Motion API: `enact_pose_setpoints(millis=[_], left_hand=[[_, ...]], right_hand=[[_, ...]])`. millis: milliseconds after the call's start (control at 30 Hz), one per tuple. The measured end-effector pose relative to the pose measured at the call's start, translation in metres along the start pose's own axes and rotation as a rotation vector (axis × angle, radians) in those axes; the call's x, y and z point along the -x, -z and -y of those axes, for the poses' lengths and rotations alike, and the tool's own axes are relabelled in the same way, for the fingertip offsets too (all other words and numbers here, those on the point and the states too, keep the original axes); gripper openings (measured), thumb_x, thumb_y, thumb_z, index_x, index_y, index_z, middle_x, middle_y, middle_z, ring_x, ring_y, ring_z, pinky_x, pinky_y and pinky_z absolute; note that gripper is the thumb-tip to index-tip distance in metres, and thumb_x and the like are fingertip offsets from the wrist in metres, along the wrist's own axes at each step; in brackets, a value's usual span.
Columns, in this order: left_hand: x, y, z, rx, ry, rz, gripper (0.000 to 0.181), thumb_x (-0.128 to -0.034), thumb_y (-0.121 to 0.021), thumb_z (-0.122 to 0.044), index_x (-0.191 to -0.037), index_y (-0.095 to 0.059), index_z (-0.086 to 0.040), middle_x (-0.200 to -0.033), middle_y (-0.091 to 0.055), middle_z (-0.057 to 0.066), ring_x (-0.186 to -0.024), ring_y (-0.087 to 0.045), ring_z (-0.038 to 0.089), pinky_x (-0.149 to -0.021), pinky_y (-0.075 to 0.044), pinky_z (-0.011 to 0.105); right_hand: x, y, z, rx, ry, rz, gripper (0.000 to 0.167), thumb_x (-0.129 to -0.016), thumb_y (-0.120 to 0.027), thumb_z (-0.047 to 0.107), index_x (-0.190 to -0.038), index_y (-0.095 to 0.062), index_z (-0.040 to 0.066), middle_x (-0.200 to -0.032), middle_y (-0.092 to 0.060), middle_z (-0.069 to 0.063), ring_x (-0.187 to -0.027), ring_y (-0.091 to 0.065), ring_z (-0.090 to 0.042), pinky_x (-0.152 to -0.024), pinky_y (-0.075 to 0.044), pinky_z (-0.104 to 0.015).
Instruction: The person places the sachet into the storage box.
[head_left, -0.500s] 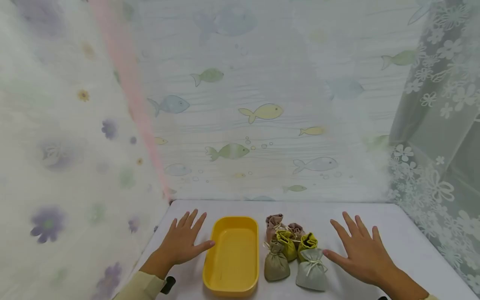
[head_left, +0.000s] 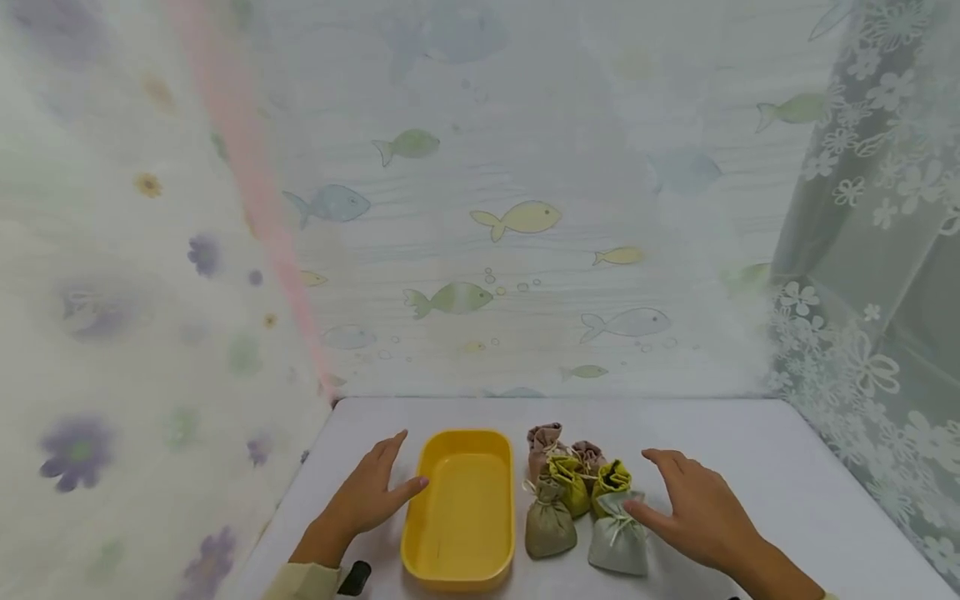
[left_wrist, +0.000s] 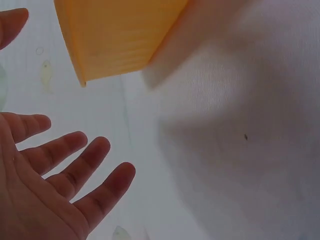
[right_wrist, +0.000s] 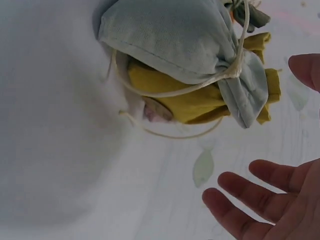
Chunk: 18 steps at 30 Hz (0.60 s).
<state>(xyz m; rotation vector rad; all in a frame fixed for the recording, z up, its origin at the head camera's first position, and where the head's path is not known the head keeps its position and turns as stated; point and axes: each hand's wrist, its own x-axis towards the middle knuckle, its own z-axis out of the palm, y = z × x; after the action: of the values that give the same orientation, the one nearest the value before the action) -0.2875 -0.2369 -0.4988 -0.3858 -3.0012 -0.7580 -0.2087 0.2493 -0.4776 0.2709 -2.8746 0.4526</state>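
A yellow tray (head_left: 459, 517) stands on the white table, its side also visible in the left wrist view (left_wrist: 115, 40). My left hand (head_left: 363, 496) hovers at the tray's left side, fingers relaxed, holding nothing; the thumb tip is by the rim, contact unclear. Right of the tray several small drawstring bags are grouped: an olive-brown one (head_left: 551, 529), a pale grey one (head_left: 618, 546), two yellow-green ones (head_left: 576, 493) and two brownish-pink ones behind. My right hand (head_left: 701, 517) is held loosely beside the pale grey bag, its thumb near the bag's neck, gripping nothing.
The white tabletop (head_left: 697, 425) reaches back to a curtain (head_left: 525, 317) printed with fish. Flower-patterned fabric (head_left: 135, 350) hangs at the left, and a sheer curtain with white flowers (head_left: 870, 358) at the right.
Both hands have turned from palms-down with spread fingers to a more sideways pose, the fingers closer together. The right hand has shifted slightly left. The whole head view has moved a little.
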Motion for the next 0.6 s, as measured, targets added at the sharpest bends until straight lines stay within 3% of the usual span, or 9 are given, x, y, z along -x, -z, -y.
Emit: enact_pose_setpoints(millis=[200, 367, 600], left_hand=[[0.0, -0.016, 0.005, 0.203, 0.073, -0.037, 0.089, -0.0916, -0.073, -0.055, -0.161, -0.035, -0.015, -0.155, -0.05, 0.011, -0.131, -0.058, 0.031, -0.102, -0.055, 0.058], [0.0, -0.024, 0.008, 0.321, 0.123, -0.051, 0.08, -0.0923, -0.076, -0.046, -0.158, -0.042, -0.016, -0.151, -0.055, 0.008, -0.13, -0.06, 0.031, -0.101, -0.056, 0.056], [-0.002, -0.032, 0.011, 0.588, 0.162, -0.036, 0.072, -0.0931, -0.077, -0.032, -0.155, -0.046, -0.013, -0.149, -0.057, 0.011, -0.13, -0.059, 0.034, -0.088, -0.064, 0.043]], right_hand=[[0.003, -0.008, 0.011, -0.138, -0.083, 0.04, 0.084, -0.084, -0.068, 0.076, -0.134, -0.058, 0.01, -0.122, -0.069, -0.003, -0.105, -0.068, -0.026, -0.08, -0.059, -0.05], [0.002, -0.015, 0.014, -0.224, -0.132, 0.081, 0.073, -0.084, -0.073, 0.07, -0.126, -0.06, 0.011, -0.113, -0.068, 0.0, -0.101, -0.067, -0.019, -0.076, -0.057, -0.041], [0.003, -0.024, 0.016, -0.316, -0.156, 0.086, 0.065, -0.085, -0.077, 0.062, -0.121, -0.062, 0.01, -0.116, -0.07, -0.003, -0.093, -0.066, -0.014, -0.071, -0.057, -0.035]])
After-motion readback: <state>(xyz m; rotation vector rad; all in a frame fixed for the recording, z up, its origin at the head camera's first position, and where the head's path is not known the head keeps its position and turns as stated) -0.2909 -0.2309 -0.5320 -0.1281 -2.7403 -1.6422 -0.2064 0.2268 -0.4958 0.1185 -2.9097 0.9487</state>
